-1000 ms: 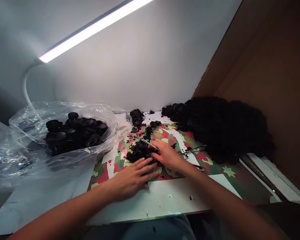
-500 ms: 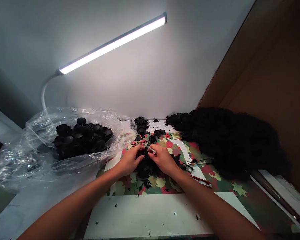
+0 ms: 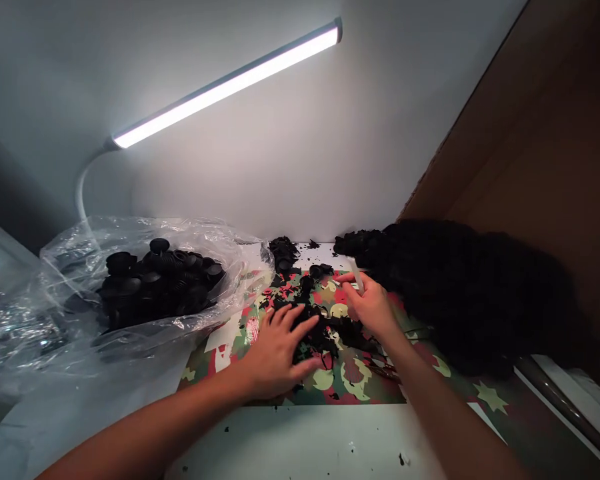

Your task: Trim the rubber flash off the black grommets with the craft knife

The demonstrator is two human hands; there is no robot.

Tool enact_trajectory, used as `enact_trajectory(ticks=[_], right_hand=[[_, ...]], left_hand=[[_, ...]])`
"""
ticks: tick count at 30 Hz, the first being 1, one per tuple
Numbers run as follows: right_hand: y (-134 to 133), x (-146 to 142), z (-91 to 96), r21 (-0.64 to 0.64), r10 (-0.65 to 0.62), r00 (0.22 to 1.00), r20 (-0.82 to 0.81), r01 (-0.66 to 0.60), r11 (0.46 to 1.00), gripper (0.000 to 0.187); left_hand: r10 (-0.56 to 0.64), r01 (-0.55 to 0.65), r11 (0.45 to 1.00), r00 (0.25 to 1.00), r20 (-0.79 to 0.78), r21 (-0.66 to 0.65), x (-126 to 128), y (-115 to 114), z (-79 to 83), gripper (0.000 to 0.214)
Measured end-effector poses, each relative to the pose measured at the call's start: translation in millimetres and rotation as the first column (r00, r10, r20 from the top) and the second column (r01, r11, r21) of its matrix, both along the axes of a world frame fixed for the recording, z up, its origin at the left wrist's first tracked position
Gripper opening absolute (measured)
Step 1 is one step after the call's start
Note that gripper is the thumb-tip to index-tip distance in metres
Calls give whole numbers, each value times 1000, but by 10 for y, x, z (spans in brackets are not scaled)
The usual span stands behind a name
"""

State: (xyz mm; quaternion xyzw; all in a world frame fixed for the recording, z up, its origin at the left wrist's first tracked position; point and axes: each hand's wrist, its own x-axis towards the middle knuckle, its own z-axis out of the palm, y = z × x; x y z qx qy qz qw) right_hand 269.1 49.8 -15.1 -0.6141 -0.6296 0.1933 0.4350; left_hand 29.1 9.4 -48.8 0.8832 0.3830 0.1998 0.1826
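My left hand (image 3: pixel 277 350) lies with fingers spread on a small heap of black rubber scraps (image 3: pixel 325 327) on the camouflage-patterned mat (image 3: pixel 350 383). My right hand (image 3: pixel 370 303) is raised just right of the heap, fingers closed round a thin light-coloured tool (image 3: pixel 355 275) that points up. A few black round parts (image 3: pixel 316 270) lie on the mat beyond the hands.
A clear plastic bag (image 3: pixel 80 300) holding several black round parts (image 3: pixel 155 280) sits at the left. A large dark pile of black pieces (image 3: pixel 470 293) fills the right, against a cardboard wall (image 3: pixel 540 147). A lit strip lamp (image 3: pixel 225 83) hangs overhead. A white board edge (image 3: pixel 300 443) lies near me.
My left hand has dropped from the pinch at the heap's top and now spreads flat over the scraps. My right hand has moved right and up with the tool.
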Motion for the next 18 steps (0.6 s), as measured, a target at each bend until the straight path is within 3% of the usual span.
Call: enact_trajectory(ticks=[2,4,8,11,13,15,18], right_hand=[[19,65,25,15,-49,999,1,49,999,28],[17,83,50,30,-75,997,6,75,997,27],[14,93,64,49,-86,996,23,84,995,28],[47,147,46,50,-83,996,44,81,995,27],[75,201,36,50,-90,994,53,88,995,27],[96,247,28,48,-98,994,53,96,994,27],[117,254,-7,42,-86,995,42,84,996,27]], left_hand=[[-64,73,995,992,-110,72,171,-32,-32,82],[-82,104,986,983,-163,133,371,35,-48,79],[-170,202,955,973,-159,218,736,356,-25,42],[-280,312,923,946,-161,226,844,546,-15,10],[-339,365,904,929,-149,224,791,601,-29,11],[-318,336,913,941,-114,230,645,628,-42,18],[-60,63,964,998,-19,257,359,720,-4,21]])
